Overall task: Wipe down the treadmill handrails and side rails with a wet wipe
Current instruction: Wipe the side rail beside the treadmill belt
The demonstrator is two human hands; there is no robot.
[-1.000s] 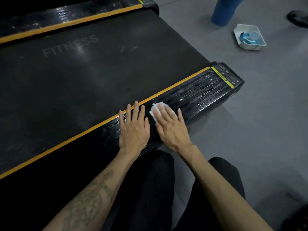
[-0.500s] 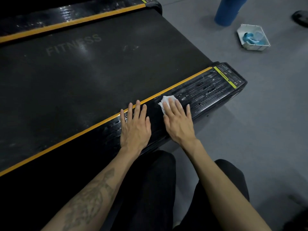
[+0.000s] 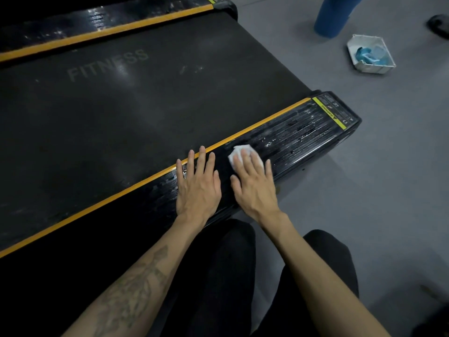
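Wet wipe point(image 3: 239, 154): a crumpled white wad lying on the near side rail of the treadmill, pinned under the fingers of the right hand, with its far edge showing past the fingertips.
Right hand point(image 3: 255, 188): palm down, fingers straight and a little spread, pressing the wipe flat onto the rail; nothing is curled round it.
Left hand point(image 3: 198, 186): just beside the right one and not touching it, flat on the same rail with fingers straight, the tips reaching the yellow stripe; it holds nothing and is clear of the wipe.
Side rail point(image 3: 298, 135): black and ribbed, running from lower left to upper right; beyond the wipe, toward the rail's end, the ribs glisten with wet streaks.
Yellow stripe point(image 3: 267, 121): runs along the rail's inner edge, between the rail and the belt.
Warning label point(image 3: 329, 113): yellow-edged, across the rail's far end, well apart from both hands.
Belt point(image 3: 145, 113): dark, marked FITNESS in faint letters, lying beyond the hands.
Far rail point(image 3: 109, 19): on the other side of the belt, also striped in yellow and shiny.
Floor point(image 3: 376, 190): grey, to the person's right.
White tray point(image 3: 370, 54): on the floor well away from the hands, with something blue inside.
Blue cylinder point(image 3: 332, 15): standing on the floor just behind the tray.
Legs point(image 3: 230, 276): in black trousers, close under the forearms.
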